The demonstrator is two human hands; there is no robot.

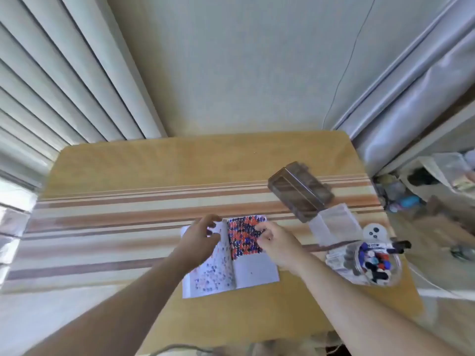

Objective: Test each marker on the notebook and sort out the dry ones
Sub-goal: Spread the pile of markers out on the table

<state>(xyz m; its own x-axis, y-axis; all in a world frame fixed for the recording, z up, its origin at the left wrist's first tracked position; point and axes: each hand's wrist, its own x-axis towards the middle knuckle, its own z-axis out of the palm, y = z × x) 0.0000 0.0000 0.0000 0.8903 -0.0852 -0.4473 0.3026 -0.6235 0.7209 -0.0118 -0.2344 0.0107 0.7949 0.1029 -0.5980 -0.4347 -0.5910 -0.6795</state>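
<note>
An open notebook [253, 272] lies on the table in front of me, its right page thick with red, blue and black marker dots and its left page lightly dotted. My left hand [198, 238] rests on the left page near the spine, fingers loosely curled at the page's top edge. My right hand [276, 242] lies on the right page with its fingertips on the dotted area. Neither hand holds a marker. A clear round tub [377, 263] full of markers with blue, red and black caps stands at the right edge.
A dark translucent plastic box [299, 191] lies tilted behind the notebook on the right. A clear bag [334, 223] and a small white object with dark spots [372, 231] sit beside the tub. The striped tablecloth [128, 209] covers the table; clutter lies off its right side.
</note>
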